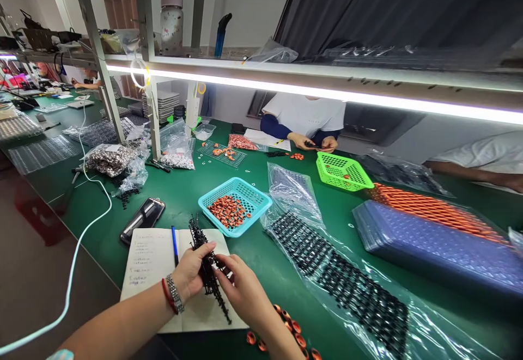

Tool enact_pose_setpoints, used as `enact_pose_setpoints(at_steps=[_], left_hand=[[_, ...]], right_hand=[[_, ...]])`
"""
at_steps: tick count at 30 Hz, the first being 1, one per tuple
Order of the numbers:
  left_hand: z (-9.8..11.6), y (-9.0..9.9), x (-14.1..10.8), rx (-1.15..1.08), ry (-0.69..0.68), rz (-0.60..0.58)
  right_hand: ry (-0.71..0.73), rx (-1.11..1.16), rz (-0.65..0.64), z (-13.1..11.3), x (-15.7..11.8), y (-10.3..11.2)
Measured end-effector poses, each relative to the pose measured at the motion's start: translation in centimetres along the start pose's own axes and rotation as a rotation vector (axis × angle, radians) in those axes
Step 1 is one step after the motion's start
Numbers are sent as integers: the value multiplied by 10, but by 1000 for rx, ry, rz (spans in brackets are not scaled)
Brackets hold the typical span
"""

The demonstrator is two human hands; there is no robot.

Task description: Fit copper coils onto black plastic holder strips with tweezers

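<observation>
My left hand (pixel 192 273) is closed round a bundle of thin, knobbly black plastic strips (pixel 209 281), held slanting above an open notebook (pixel 151 262). At the bundle's right side, my right hand (pixel 243 284) has its thumb and fingers pinched on the black strips; its fingertips are partly hidden. A blue pen (pixel 175 245) lies on the notebook, left of the bundle. Beyond my hands stands a light-blue basket (pixel 257 205) holding orange and black ring-shaped parts (pixel 229 211). More such orange rings (pixel 300 340) lie loose beside my right forearm.
A clear bag of black strips (pixel 339 273) lies to the right, beside stacked purple-tinted trays (pixel 433 251) and a green basket (pixel 347 172). A phone (pixel 143 220) and a white cable (pixel 84 229) are at left. Across the green table, a person (pixel 306 117) handles dark parts under a lit shelf.
</observation>
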State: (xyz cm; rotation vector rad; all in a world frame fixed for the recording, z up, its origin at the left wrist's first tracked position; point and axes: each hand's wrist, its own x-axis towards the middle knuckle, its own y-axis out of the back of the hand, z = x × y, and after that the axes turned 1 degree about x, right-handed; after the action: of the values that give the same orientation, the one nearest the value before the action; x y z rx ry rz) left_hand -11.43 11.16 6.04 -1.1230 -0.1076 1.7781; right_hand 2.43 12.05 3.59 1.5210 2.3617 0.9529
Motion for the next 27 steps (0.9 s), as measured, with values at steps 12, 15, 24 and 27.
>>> enact_pose_setpoints(at_steps=[12,15,24,27], left_hand=[[10,20,5,-19,-40,76],[11,22,4,2,-61,71],[17,15,2,118,-315,4],[21,7,-3,186,-421,-63]], right_hand=[[-77,-118,-69,25,14,-29],[-82,-113,-72,27,14,-33],[-149,114,52,29,8,-27],[-117,278,90,13,8,-21]])
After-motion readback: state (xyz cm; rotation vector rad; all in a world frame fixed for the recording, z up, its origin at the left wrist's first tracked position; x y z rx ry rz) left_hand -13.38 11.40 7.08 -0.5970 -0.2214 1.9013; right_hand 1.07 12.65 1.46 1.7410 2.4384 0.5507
